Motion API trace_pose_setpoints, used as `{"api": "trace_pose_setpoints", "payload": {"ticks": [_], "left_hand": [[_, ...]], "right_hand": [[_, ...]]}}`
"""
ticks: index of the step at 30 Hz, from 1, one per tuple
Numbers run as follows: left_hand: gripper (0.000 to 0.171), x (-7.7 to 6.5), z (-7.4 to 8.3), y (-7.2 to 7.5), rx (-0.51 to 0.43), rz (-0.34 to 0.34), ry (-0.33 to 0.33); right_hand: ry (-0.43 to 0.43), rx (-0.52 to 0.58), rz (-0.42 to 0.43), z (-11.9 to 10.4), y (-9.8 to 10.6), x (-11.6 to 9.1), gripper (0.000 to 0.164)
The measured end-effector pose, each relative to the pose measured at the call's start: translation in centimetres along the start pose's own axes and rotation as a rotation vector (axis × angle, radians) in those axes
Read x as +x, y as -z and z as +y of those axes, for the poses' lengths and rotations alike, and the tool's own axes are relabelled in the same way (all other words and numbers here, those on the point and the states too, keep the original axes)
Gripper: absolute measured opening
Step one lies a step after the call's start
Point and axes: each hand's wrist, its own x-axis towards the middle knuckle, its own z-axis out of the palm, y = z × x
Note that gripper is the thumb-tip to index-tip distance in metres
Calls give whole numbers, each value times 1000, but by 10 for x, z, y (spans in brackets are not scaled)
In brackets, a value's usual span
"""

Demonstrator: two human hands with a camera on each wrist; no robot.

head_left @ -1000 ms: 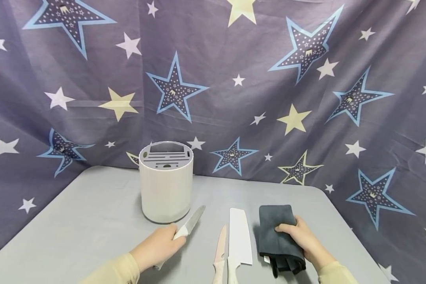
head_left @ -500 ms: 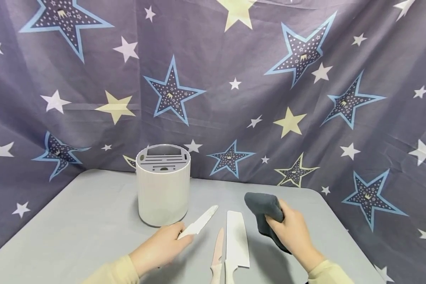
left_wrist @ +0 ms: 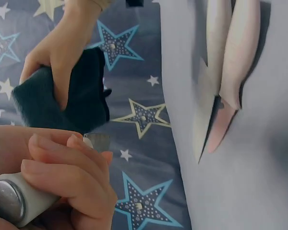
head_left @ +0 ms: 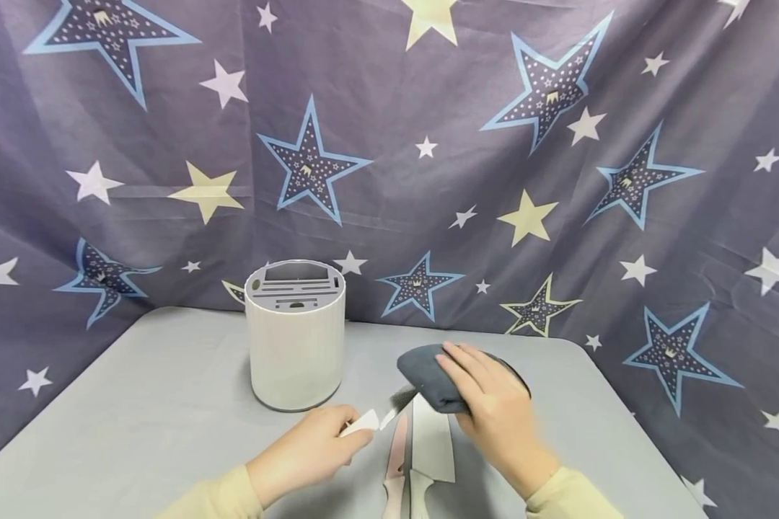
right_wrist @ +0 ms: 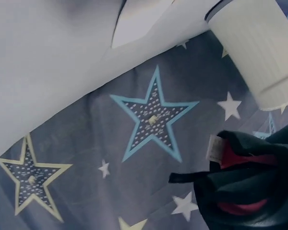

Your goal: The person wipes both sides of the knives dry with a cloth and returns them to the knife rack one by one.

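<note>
My left hand point(head_left: 308, 448) grips a knife by its white handle point(head_left: 362, 424), the blade point(head_left: 399, 401) angled up to the right above the table. In the left wrist view, fingers curl round that handle, its metal end cap point(left_wrist: 8, 199) showing. My right hand point(head_left: 496, 414) holds a folded dark grey cloth point(head_left: 428, 371) over the knife's blade tip, which the cloth partly hides. The right wrist view shows the cloth's point(right_wrist: 249, 189) layered folds, with a red inner side, a white tag and a black loop. Below lie a pink-bladed knife point(head_left: 397, 450) and a white cleaver point(head_left: 432, 445), side by side.
A round white knife block point(head_left: 295, 353) with a grey slotted top stands at the back left of the grey table point(head_left: 169, 404). Behind the table hangs a purple-grey curtain point(head_left: 376, 238) printed with stars.
My right hand has lifted the cloth off the table and moved left, onto the knife's blade. My left hand has raised the knife and moved slightly right, its blade now turned.
</note>
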Motion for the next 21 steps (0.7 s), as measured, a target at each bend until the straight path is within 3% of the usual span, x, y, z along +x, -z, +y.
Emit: {"api": "trace_pose_setpoints", "payload": {"ticks": [6, 11, 21], "left_hand": [[22, 1, 7, -2, -15, -29, -5], [22, 0, 7, -2, 14, -34, -18], [22, 1, 3, 0, -14, -62, -18]], "right_hand": [[124, 1, 8, -13, -10, 2, 60], [186, -26, 64, -20, -18, 3, 30], [235, -62, 54, -25, -28, -5, 33]]}}
